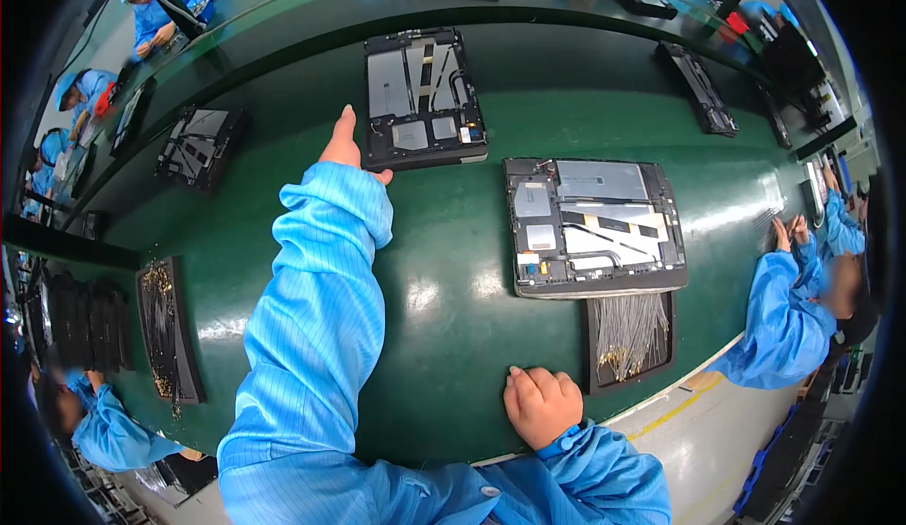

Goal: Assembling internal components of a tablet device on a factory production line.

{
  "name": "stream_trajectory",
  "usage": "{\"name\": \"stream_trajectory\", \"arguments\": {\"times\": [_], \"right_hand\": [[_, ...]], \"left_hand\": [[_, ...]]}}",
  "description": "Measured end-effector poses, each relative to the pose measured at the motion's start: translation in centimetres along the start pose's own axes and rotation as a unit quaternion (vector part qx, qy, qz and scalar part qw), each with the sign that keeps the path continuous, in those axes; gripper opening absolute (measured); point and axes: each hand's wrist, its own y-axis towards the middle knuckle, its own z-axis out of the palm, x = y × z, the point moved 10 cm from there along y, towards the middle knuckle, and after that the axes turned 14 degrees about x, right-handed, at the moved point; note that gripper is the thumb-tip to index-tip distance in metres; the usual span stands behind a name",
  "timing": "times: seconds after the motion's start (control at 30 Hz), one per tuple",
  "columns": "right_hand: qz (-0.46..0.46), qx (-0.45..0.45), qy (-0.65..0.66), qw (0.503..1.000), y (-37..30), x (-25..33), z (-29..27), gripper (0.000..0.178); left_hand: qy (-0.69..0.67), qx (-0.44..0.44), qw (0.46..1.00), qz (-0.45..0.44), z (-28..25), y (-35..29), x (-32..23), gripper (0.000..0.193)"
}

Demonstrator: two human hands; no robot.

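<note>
My left hand [343,146] reaches forward to the near left corner of an opened, tablet-like device [425,100] lying in a black tray. One finger points away along its left side and the thumb shows near the corner. Those fingers are apart; whether they touch the tray I cannot tell. My right hand [545,402] rests on the green table near its front edge, fingers curled in, with nothing visible in them. Ahead of it sits a second opened device [595,228] with silver battery panels, overlapping a black tray [593,355] of thin grey cables [630,332] with gold ends.
A narrow tray [196,374] of black cables lies at left. More opened devices stand at the far left [200,148] and far right [696,89]. A raised shelf edge [283,46] crosses the back. Co-workers in blue sit around; one [779,322] is at the right.
</note>
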Motion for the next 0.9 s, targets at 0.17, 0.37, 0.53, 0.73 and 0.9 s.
{"name": "stream_trajectory", "arguments": {"times": [0.17, 0.37, 0.53, 0.73, 0.9], "right_hand": [[-0.003, 0.013, 0.017, 1.000, 0.2, -0.2, 0.1, 0.018], [-0.006, 0.008, 0.022, 1.000, 0.1, -0.2, -0.5, 0.018], [0.001, -0.001, 0.021, 1.000, -0.1, -0.3, -0.5, 0.019], [0.002, 0.009, 0.021, 1.000, -0.1, -0.1, -0.2, 0.019], [0.002, 0.020, 0.031, 0.999, 0.6, -0.3, -0.1, 0.018]], "left_hand": [[-0.056, -0.105, 0.988, 0.094, -4.3, 2.7, -1.0, 0.028], [-0.122, -0.043, 0.986, 0.106, -2.3, 3.3, -1.0, 0.017], [-0.127, 0.038, 0.988, 0.083, -0.4, 3.7, 0.6, 0.035], [-0.171, -0.062, 0.980, 0.084, -1.2, 2.3, 1.6, 0.075], [-0.067, -0.177, 0.972, 0.136, -3.4, 3.6, 0.2, 0.054]]}}
